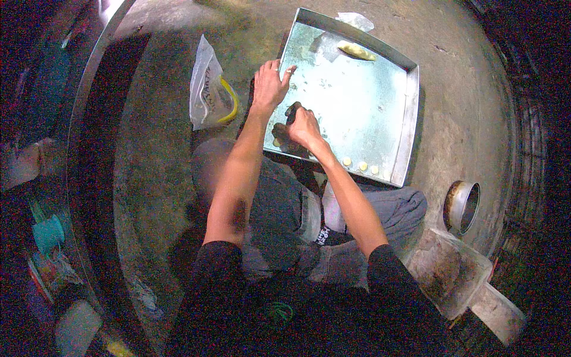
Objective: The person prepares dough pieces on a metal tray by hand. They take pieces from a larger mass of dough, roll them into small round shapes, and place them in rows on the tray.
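A square metal tray [348, 107] with raised sides lies in front of me, tilted in the view. My left hand [270, 85] rests on its left rim, fingers spread, with pale bits on the fingertips. My right hand [305, 125] is bent over the tray's lower left part; its fingers are curled and partly hidden, so what is in them cannot be told. Small round pale dough-like pieces [363, 166] lie in a row along the near edge. A long pale dough-like roll [357, 50] lies near the far side.
Left of the tray stands a clear plastic bag [212, 96] with writing and a yellow curved edge. Beyond the tray lies clear plastic [355, 21]. At right are a round metal ring or tin [462, 207] and a stained rectangular container [450, 270]. My crossed legs [285, 201] are close to the tray.
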### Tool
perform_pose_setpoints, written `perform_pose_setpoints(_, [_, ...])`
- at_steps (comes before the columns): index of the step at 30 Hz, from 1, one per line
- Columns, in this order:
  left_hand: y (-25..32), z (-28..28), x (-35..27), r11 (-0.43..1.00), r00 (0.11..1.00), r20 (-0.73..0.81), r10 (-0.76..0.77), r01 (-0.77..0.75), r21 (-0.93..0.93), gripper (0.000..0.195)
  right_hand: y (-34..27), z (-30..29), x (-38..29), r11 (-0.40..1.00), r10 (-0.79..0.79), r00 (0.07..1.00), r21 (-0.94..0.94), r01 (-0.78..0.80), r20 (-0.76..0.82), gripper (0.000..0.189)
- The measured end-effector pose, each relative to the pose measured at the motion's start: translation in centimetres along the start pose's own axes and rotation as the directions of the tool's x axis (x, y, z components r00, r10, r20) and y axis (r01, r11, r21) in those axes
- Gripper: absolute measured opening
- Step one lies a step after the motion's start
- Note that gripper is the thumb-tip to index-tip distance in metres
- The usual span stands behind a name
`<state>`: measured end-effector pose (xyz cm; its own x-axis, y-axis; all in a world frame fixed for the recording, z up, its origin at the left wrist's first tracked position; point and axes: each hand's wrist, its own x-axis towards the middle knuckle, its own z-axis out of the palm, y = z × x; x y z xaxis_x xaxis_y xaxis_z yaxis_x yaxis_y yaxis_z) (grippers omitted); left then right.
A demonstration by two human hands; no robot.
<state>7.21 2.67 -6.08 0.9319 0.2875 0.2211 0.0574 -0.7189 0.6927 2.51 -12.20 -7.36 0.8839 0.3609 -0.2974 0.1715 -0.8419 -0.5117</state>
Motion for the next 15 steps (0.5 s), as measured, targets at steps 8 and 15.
perform_pose_setpoints(8, [0.4,0.0,0.1,1.000,1.000,0.026,-0.002,0.001,0.022,0.061,2.4,0.8,0.4,0.968,-0.042,0.998,0.246,0.052,-0.047,0.041])
perform_pose_setpoints(15, [-0.4,-0.1,0.0,0.999,1.000,-0.015,-0.006,0.007,0.036,0.061,3.1,0.0,-1.7,0.917,-0.382,0.924,0.117,0.381,-0.017,0.039])
